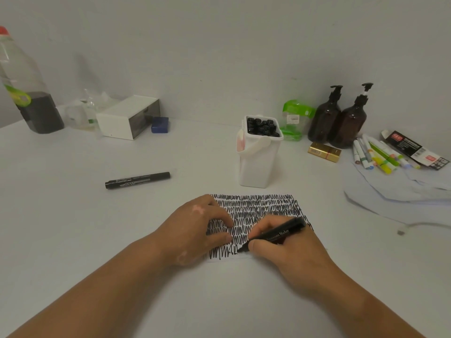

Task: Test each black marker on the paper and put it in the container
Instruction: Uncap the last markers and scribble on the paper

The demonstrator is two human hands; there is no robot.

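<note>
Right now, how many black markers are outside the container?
2. One marker in the right hand, tip on paper; another marker on the table, left of the container. Others may be hidden.

The left hand (195, 228) and right hand (285, 250) cover the paper's (263, 206) left edge and lower right corner. The right fingers (263, 223) hide part of the held marker (280, 234). In the container (258, 162), only the markers' (262, 126) caps show. The bottle (22, 81) is cut off at the left edge. The loose marker's (138, 180) print is too small to read. The container hides part of the green packet (296, 115).
</note>
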